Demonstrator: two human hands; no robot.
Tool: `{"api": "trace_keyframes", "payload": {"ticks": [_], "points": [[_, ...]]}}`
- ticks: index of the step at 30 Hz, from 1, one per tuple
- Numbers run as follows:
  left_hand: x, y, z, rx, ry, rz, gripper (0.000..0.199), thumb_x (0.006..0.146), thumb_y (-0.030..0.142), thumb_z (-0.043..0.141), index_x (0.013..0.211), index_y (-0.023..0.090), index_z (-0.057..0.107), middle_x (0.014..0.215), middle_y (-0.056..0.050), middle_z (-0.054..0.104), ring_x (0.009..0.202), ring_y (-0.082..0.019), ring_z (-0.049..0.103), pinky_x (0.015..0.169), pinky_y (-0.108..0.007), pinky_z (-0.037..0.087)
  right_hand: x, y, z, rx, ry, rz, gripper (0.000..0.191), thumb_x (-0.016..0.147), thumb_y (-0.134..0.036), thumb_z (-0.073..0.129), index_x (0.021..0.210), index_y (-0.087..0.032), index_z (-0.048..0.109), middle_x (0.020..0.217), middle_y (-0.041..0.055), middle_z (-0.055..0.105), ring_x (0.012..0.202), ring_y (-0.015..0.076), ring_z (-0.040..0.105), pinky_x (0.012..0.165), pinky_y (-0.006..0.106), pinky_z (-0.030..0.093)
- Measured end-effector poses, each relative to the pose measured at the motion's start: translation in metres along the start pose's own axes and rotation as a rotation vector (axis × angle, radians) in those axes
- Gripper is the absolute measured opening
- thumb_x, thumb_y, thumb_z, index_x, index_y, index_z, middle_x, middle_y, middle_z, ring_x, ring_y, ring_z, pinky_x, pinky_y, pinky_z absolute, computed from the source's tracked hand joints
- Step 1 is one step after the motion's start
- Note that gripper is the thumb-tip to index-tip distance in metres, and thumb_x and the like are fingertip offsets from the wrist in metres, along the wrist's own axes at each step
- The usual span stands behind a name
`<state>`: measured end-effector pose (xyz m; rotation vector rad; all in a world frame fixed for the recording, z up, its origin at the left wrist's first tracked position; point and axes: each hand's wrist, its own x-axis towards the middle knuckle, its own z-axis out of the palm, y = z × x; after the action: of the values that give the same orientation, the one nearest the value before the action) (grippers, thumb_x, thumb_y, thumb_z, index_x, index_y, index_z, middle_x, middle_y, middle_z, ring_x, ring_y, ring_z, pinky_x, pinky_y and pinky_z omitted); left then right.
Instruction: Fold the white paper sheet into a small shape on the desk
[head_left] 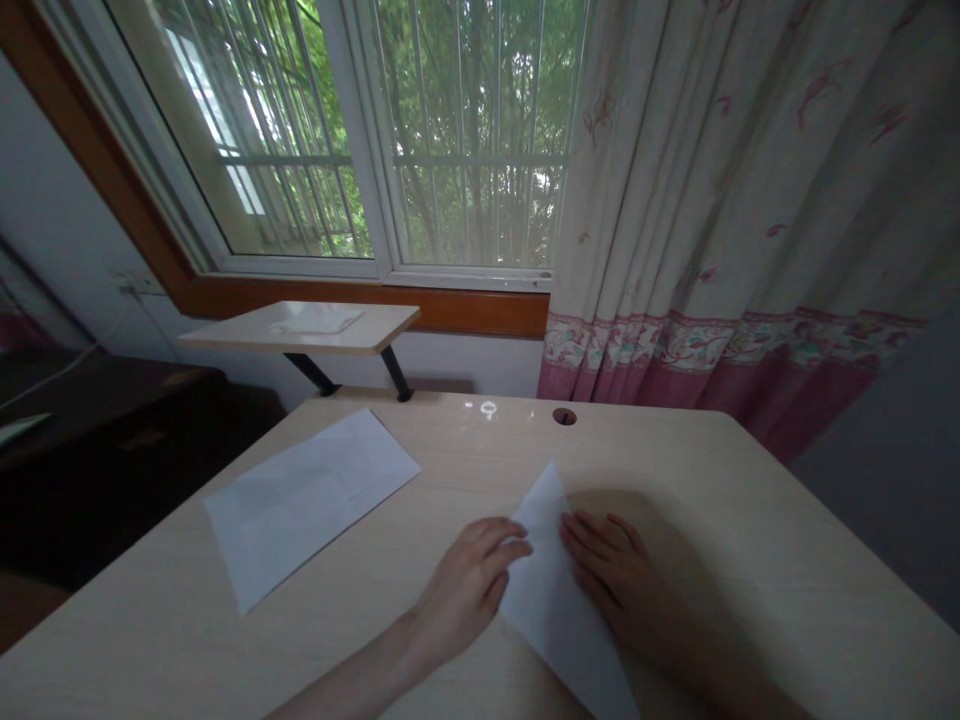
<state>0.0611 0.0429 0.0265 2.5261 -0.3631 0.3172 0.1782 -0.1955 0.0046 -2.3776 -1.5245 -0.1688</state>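
A white sheet of paper (551,590), folded to a point at its far end, lies on the table in front of me. At its left edge is my left hand (480,570), with fingers curled over the edge and the fingertips on the paper. My right hand (611,565) lies flat along the right edge, its fingers stretched out and touching the paper. Part of that edge is hidden under the right hand, and the near end of the sheet runs out of view.
A stack of white paper (315,500) lies on the left of the wooden table (720,520). Behind it stands a small raised shelf (262,325) with a white item on top. A round cable hole (565,417) sits near the back edge. A curtain (675,250) hangs beyond, beside the window.
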Motion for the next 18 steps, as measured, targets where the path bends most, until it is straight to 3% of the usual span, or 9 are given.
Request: {"api": "trace_keyframes", "payload": {"ticks": [3,6,12,14,18], "points": [[0.001,0.000,0.000,-0.055,-0.095,0.070,0.053,0.084,0.002,0.040,0.128,0.026,0.055,0.135,-0.003,0.055,0.126,-0.019,0.048,0.108,-0.038,0.039,0.000,-0.008,-0.004,-0.005,-0.025,-0.032,0.047,0.099,-0.029,0.044,0.145,-0.034,0.037,0.146,0.0019,0.045,0.136,0.0234,0.039,0.111,0.051,0.031],[0.005,0.000,-0.002,-0.035,-0.126,0.058,0.052,0.085,0.004,0.041,0.130,0.026,0.054,0.135,-0.004,0.055,0.124,-0.020,0.051,0.107,-0.037,0.041,0.001,-0.012,0.000,-0.061,-0.003,-0.078,0.049,0.098,-0.026,0.044,0.146,-0.031,0.036,0.146,0.0016,0.045,0.135,0.0241,0.040,0.110,0.050,0.034],[0.034,-0.006,-0.005,0.086,-0.150,0.072,0.031,0.093,0.012,0.044,0.116,0.023,0.062,0.115,-0.007,0.061,0.109,-0.020,0.056,0.097,-0.032,0.045,-0.001,-0.014,0.010,-0.149,0.164,-0.068,0.041,0.096,-0.023,0.046,0.137,-0.027,0.050,0.136,0.0045,0.056,0.124,0.0239,0.053,0.106,0.048,0.038],[0.049,-0.010,0.000,0.118,-0.133,0.051,0.021,0.095,0.017,0.046,0.105,0.020,0.064,0.104,-0.007,0.062,0.103,-0.021,0.057,0.093,-0.031,0.045,-0.002,-0.017,0.012,-0.161,0.189,-0.081,0.037,0.097,-0.023,0.045,0.132,-0.024,0.056,0.130,0.0066,0.061,0.119,0.0249,0.057,0.103,0.048,0.040],[0.078,-0.019,0.012,0.159,-0.135,0.005,0.019,0.096,0.029,0.050,0.086,0.017,0.061,0.085,-0.005,0.062,0.084,-0.020,0.060,0.079,-0.030,0.045,-0.002,-0.021,0.013,-0.207,0.226,-0.105,0.034,0.097,-0.019,0.042,0.126,-0.020,0.061,0.127,0.0090,0.063,0.118,0.0259,0.058,0.101,0.047,0.042]]}}
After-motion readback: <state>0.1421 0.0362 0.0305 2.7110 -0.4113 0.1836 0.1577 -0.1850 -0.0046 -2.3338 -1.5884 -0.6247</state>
